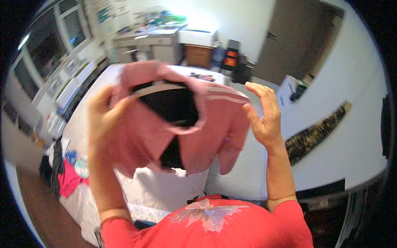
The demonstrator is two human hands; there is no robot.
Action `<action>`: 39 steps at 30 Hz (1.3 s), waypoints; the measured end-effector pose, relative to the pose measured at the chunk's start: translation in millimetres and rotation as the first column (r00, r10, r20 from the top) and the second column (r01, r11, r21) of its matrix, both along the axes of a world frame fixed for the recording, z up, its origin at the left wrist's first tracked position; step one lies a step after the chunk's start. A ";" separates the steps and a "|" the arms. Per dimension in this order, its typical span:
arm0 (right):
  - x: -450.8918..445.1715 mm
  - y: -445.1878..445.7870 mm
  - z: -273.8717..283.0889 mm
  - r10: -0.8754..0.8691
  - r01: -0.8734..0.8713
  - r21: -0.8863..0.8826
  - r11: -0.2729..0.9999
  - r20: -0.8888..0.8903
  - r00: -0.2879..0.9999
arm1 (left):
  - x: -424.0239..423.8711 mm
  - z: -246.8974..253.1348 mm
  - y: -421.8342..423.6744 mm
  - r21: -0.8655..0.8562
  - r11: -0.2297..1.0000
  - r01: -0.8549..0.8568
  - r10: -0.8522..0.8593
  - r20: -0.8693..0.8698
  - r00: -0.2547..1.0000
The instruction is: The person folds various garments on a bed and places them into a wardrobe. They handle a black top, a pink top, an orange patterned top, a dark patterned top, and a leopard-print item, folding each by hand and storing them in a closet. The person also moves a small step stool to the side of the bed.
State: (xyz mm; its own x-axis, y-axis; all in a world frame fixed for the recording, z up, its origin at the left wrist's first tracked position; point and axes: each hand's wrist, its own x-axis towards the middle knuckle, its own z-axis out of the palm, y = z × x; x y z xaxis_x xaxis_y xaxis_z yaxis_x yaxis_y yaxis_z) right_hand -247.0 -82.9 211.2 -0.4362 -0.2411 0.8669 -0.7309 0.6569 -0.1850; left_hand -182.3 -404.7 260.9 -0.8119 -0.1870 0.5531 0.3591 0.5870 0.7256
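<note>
A pink garment with white stripes and a dark inside (198,136) hangs in the air before me, above the white-covered bed. At its left side my left hand (108,108) grips the cloth between thumb and fingers; this hand is blurred. My right hand (265,114) is raised beside the garment's striped right shoulder, thumb and fingers apart. Its fingertips come close to the cloth, but whether they touch it cannot be told. Through the neck opening the black lining or inner layer shows.
The bed (90,102) spreads below, with a bright pink cloth (73,179) and other clothes at its left edge. A cluttered desk (149,37) and a brown cabinet (198,55) stand at the far wall. A door (297,40) and a dark patterned cloth (319,133) are at right.
</note>
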 end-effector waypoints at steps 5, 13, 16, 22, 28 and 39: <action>-3.0 -36.0 -8.9 0.154 -0.172 0.086 0.981 0.187 0.970 | 4.8 -2.1 -9.0 -0.015 0.976 0.218 -0.207 0.255 0.944; -2.6 -7.8 -16.1 0.187 -0.150 -0.147 0.978 0.290 0.938 | 35.0 -87.4 -78.3 0.036 0.981 0.193 -0.192 -0.017 0.981; 1.9 -4.5 -3.7 0.193 -0.155 -0.161 0.975 0.251 0.949 | 38.3 -139.6 -61.3 -0.034 0.999 -0.017 0.012 -0.152 0.988; -4.3 12.1 -3.2 0.244 -0.200 -0.181 0.963 0.273 0.931 | 32.5 -131.9 -57.1 -0.088 0.938 -0.336 0.262 -0.458 0.850; 4.4 32.7 -19.7 0.360 -0.260 -0.333 0.906 0.286 0.888 | 24.4 -80.4 -79.9 -0.006 0.996 -0.085 0.082 -0.222 0.972; 11.3 29.7 -5.8 0.227 -0.124 -0.340 0.932 0.285 0.931 | -0.2 -46.9 -60.8 -0.246 0.969 0.001 -0.072 -0.280 0.957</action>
State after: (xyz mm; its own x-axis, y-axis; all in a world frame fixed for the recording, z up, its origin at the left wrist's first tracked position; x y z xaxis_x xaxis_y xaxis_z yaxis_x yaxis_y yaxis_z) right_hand -235.7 -53.2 205.4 -0.6735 -0.0801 0.7349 -0.6985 0.3942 -0.5972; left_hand -182.6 -465.5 214.0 -0.6176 0.0071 0.7865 0.5539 0.7139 0.4285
